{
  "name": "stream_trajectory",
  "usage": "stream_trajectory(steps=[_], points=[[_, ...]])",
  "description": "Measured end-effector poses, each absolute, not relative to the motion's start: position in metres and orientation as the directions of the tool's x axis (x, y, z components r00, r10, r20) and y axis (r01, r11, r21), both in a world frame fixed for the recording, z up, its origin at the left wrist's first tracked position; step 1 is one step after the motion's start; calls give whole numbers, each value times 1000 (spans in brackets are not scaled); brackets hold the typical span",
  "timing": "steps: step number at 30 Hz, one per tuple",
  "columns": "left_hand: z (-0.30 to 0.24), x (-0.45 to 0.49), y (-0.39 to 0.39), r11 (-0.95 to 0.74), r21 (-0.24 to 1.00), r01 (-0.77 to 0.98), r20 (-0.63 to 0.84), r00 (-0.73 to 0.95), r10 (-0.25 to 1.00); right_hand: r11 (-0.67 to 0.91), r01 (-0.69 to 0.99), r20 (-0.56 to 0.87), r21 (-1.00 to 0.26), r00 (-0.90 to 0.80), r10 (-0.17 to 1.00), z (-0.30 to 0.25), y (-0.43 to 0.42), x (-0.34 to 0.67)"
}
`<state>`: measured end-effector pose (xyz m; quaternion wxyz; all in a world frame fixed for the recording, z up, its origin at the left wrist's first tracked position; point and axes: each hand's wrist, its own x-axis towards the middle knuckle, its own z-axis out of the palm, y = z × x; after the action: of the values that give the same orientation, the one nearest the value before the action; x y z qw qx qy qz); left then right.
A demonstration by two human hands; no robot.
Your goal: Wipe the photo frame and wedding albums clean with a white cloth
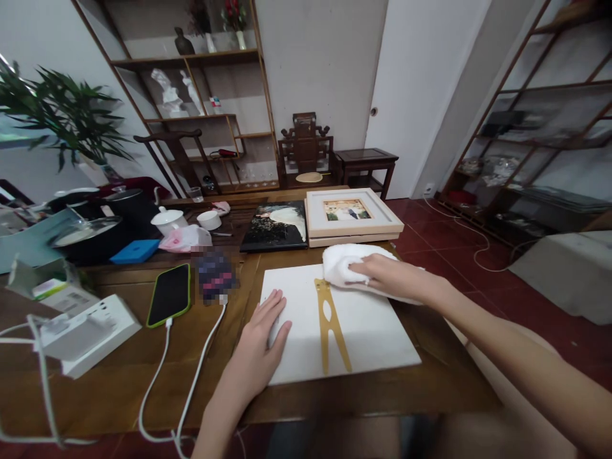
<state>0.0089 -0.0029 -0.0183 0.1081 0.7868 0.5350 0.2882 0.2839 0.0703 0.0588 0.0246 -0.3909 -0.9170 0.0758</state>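
A white board [363, 325] lies face down on the wooden table [119, 376], with a gold folding stand [331, 325] fixed along its middle. My left hand [261, 344] rests flat on the board's left edge, fingers stretched out. My right hand [387, 273] presses a white cloth [340, 262] against the board's far right corner, fingers closed on it.
Beyond the board lie a framed photo [351, 213] and a dark photo print [276, 225]. To the left are a green-cased phone [169, 294] on a white cable, a second blurred phone, a white power strip [90, 331], bowls, pots and a plant [57, 115]. Shelves line both walls.
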Motion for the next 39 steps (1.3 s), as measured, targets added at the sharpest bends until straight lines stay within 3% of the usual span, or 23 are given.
stream_trajectory(steps=[8, 14, 19, 24, 28, 39], points=[[-18, 11, -3, -381, 539, 751, 341, 219, 914, 668, 707, -64, -231, -696, 715, 57, 5, 291], [-20, 11, -3, -409, 512, 755, 350, 252, 902, 642, 697, -74, -320, -694, 716, 52, -53, 308], [-19, 10, -4, -427, 478, 768, 364, 269, 892, 601, 740, -141, -302, -658, 740, 62, -3, 300], [-18, 11, -4, -424, 474, 771, 364, 267, 892, 621, 749, -63, -230, -648, 759, 65, 63, 284], [-18, 10, -4, -416, 497, 762, 360, 255, 897, 607, 768, -51, -205, -628, 777, 60, 68, 286], [-21, 10, -3, -417, 477, 773, 352, 267, 897, 531, 738, -150, -417, -632, 760, 48, -51, 316]])
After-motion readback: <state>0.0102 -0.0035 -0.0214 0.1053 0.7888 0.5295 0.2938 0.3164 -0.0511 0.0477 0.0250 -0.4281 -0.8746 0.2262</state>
